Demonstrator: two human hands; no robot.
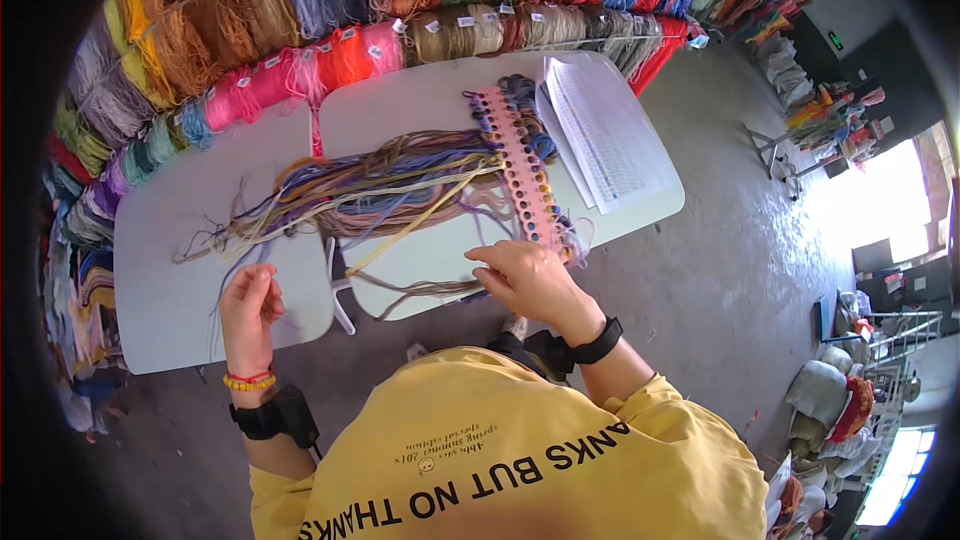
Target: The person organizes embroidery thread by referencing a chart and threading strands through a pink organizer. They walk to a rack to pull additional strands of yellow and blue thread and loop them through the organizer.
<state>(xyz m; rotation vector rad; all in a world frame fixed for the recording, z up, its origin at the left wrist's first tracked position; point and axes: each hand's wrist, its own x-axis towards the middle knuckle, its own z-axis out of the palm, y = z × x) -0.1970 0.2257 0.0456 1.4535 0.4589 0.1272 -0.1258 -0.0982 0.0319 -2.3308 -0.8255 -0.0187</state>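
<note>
Here, we have the pink strip with holes (519, 168) lying on the white counter (160, 275), the colored threads (395, 175) looped through it and fanning leftward. Our left hand (252, 305) curls its fingers near the loose thread ends; our right hand (532, 275) bends loosely beside the strip's near end. We cannot tell whether either grips a strand. Paper sheets (610, 140) lie right of the strip.

Two hands (252, 302) (530, 278), two white tables (165, 260) (430, 95), one pink strip (523, 172)
</note>
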